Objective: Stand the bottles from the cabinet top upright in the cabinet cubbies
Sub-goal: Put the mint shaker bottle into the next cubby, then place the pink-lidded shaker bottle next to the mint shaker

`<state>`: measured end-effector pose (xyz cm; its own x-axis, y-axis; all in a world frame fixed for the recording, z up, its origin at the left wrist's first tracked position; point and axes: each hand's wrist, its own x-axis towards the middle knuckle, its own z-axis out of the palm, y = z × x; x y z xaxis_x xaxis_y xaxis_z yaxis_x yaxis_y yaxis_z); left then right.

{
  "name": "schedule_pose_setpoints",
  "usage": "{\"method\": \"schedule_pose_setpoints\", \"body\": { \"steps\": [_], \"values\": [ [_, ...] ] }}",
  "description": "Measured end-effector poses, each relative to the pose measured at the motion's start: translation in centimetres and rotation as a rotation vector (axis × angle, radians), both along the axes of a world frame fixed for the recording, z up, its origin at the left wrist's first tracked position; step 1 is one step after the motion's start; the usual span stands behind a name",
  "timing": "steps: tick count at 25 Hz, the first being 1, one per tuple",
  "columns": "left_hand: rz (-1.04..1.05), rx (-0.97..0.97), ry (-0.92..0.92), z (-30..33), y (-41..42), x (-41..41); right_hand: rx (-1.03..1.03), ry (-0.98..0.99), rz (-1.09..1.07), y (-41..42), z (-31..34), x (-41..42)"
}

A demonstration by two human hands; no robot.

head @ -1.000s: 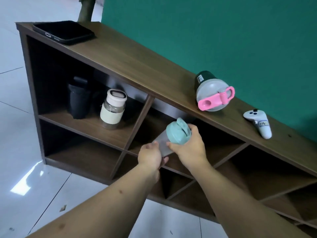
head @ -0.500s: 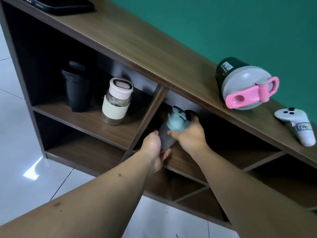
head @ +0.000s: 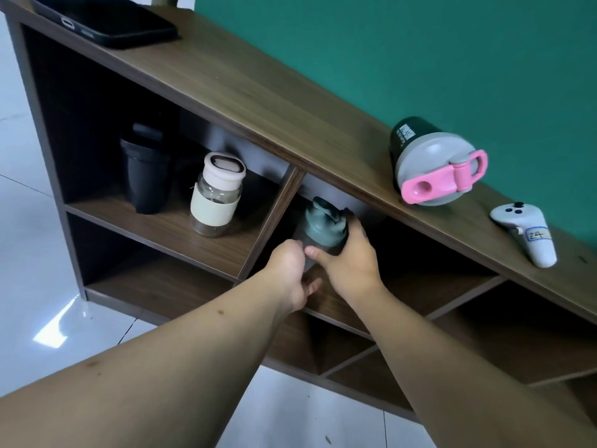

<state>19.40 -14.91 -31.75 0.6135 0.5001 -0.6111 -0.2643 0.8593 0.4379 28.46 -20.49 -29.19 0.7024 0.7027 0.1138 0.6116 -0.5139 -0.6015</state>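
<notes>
A shaker bottle with a teal lid [head: 324, 226] is inside the upper middle cubby of the brown cabinet [head: 226, 79]. My right hand [head: 350, 263] grips it around the lid and my left hand [head: 290, 271] holds its lower body, which is mostly hidden. It looks nearly upright. In the upper left cubby stand a black tumbler [head: 147, 176] and a glass bottle with a cream sleeve and pink cap [head: 216, 197]. A dark green bottle with a grey lid and pink spout cap [head: 433, 163] stands on the cabinet top at the right.
A black phone [head: 106, 22] lies at the left end of the cabinet top. A white controller with a label [head: 525, 232] lies to the right of the green bottle. The lower cubbies and right-hand cubbies hold nothing visible. A green wall is behind; white floor tiles lie below.
Both hands carried the teal-lidded bottle from in front of the cabinet into the upper middle cubby and tipped it more upright. The view moved closer to the cabinet.
</notes>
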Motion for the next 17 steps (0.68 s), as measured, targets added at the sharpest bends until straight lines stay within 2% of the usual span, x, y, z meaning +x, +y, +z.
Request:
{"method": "schedule_pose_setpoints", "body": {
  "steps": [5,8,10,12,15,17],
  "values": [
    [-0.125,-0.015,-0.175,7.5,-6.0,-1.5,0.19,-0.023,0.051,-7.1,6.3,-4.6],
    [-0.146,-0.036,-0.359,12.0,-9.0,-2.3,0.291,-0.302,0.06,-9.5,11.4,-5.0],
    [-0.145,-0.021,-0.409,14.1,-9.4,-2.7,0.27,-0.478,0.055,-9.5,14.6,-4.0],
    [-0.132,0.003,-0.415,15.4,-8.7,-3.1,0.08,-0.564,0.053,-8.3,17.3,-2.3],
    [-0.098,-0.017,-0.356,15.8,-6.8,-3.3,-0.364,-0.759,0.093,-5.5,19.6,0.4],
    [-0.084,-0.042,-0.323,15.5,-5.5,-3.4,-0.547,-0.771,0.125,-3.6,20.4,1.9]
  ]
}}
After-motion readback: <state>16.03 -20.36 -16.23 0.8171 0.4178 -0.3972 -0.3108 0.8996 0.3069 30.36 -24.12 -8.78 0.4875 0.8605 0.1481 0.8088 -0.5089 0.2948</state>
